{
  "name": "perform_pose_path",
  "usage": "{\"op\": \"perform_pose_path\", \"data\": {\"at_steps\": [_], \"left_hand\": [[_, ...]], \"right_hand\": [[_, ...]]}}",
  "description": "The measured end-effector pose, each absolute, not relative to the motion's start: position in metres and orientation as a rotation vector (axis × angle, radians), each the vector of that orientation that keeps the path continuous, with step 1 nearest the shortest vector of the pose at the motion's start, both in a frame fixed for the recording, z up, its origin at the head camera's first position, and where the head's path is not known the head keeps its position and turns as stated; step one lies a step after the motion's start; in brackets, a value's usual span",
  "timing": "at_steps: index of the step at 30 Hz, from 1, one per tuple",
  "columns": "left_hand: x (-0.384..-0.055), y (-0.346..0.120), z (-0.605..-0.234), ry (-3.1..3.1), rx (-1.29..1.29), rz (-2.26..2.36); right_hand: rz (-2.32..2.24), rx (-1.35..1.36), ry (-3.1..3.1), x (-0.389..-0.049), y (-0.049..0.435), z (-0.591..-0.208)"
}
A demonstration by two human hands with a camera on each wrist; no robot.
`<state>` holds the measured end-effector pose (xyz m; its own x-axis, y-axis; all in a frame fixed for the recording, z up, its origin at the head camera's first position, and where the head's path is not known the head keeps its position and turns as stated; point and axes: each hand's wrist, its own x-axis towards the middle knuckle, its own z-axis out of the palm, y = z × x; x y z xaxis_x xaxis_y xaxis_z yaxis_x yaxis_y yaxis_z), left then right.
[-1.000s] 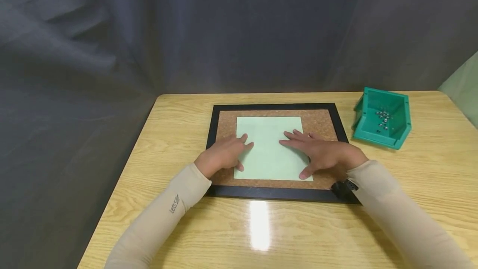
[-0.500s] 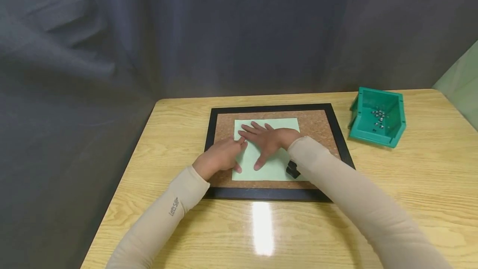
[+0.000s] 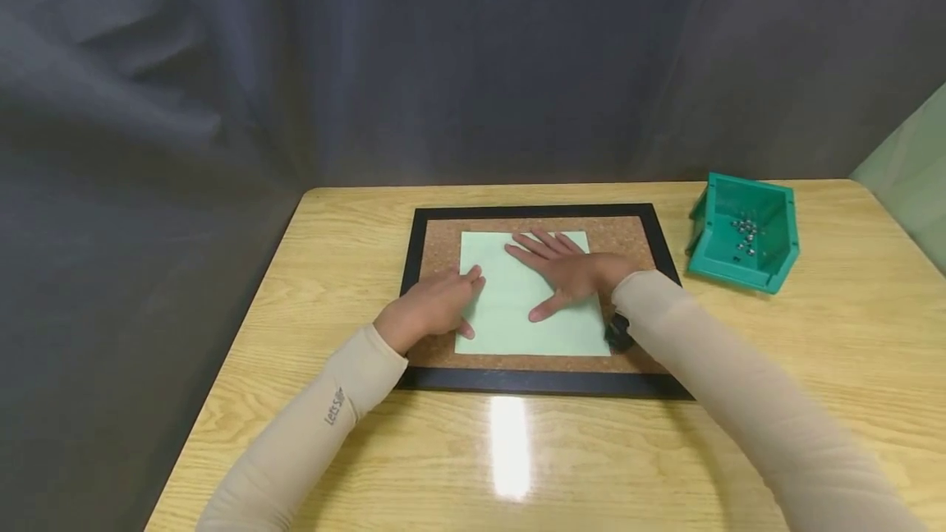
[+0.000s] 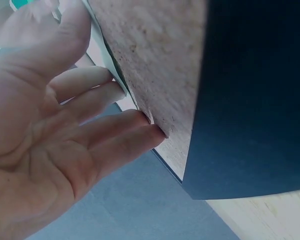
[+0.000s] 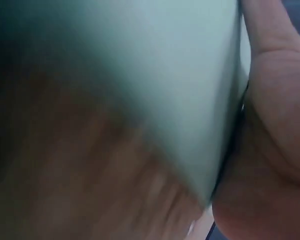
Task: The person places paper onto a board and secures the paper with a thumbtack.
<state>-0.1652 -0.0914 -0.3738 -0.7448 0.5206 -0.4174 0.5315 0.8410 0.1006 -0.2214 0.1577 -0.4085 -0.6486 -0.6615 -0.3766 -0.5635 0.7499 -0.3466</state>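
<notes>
A pale green sheet of paper (image 3: 502, 327) lies flat on a cork board (image 3: 621, 232) with a black frame. My left hand (image 3: 429, 306) rests at the sheet's left edge, thumb and forefinger on the paper; in the left wrist view its other fingertips (image 4: 157, 135) touch the cork beside the edge. Spread over the right half of the paper is my right hand (image 3: 569, 273), its fingers straight and pointing to the upper left. The right wrist view shows the palm (image 5: 280, 110) close over the sheet, with the cork blurred.
A green bin (image 3: 739, 269) holding several small metallic pins (image 3: 746, 228) stands right of the board on the wooden table (image 3: 355, 253). A dark curtain (image 3: 488, 64) hangs behind the table and along its left side.
My right hand swept left across the paper to near my left hand, then back toward the right half. The left hand has stayed at the left edge.
</notes>
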Motion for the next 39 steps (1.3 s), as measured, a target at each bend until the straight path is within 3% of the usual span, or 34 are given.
{"op": "perform_pose_path", "data": {"at_steps": [9,18,30,36,39], "left_hand": [[-0.165,-0.092,-0.375,2.563,0.796,-0.011],[-0.167,-0.088,-0.373,2.533,0.760,0.010],[-0.163,-0.087,-0.371,2.535,0.744,0.026],[-0.165,-0.088,-0.371,2.545,0.745,0.030],[-0.164,-0.088,-0.372,2.546,0.744,0.036]], "right_hand": [[-0.429,-0.927,2.462,-0.193,0.213,-0.407],[-0.459,-0.869,2.420,-0.173,0.244,-0.380],[-0.578,-0.323,3.110,-0.177,0.309,-0.332],[-0.594,-0.031,3.159,-0.176,0.341,-0.332],[-0.488,-0.007,3.053,-0.177,0.348,-0.337]]}}
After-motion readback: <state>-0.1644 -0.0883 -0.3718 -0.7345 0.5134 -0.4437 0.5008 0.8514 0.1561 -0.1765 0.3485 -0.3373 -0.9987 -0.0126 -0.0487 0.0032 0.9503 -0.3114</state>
